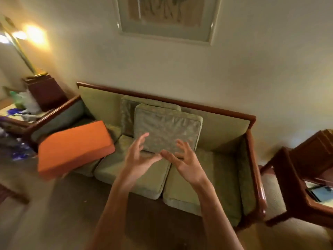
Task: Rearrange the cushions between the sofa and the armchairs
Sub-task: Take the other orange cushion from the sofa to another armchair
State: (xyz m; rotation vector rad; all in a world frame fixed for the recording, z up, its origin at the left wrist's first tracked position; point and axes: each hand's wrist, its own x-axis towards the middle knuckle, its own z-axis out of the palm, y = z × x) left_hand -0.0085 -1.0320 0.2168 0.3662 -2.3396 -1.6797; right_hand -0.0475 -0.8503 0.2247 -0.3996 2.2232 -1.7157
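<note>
Both hands, left [137,156] and right [185,160], open and empty before the square green patterned fabric cushion [166,129]. Judged light, soft; grip opposite side edges.

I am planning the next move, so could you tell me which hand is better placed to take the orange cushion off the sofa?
The left hand. The orange cushion lies tilted over the sofa's left end, on that hand's side, with nothing between them. The right hand would have to cross over the left. Both hands are open and empty.

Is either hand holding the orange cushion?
No. The orange cushion lies on the sofa's left end, while both open hands reach toward the green cushion.
</note>
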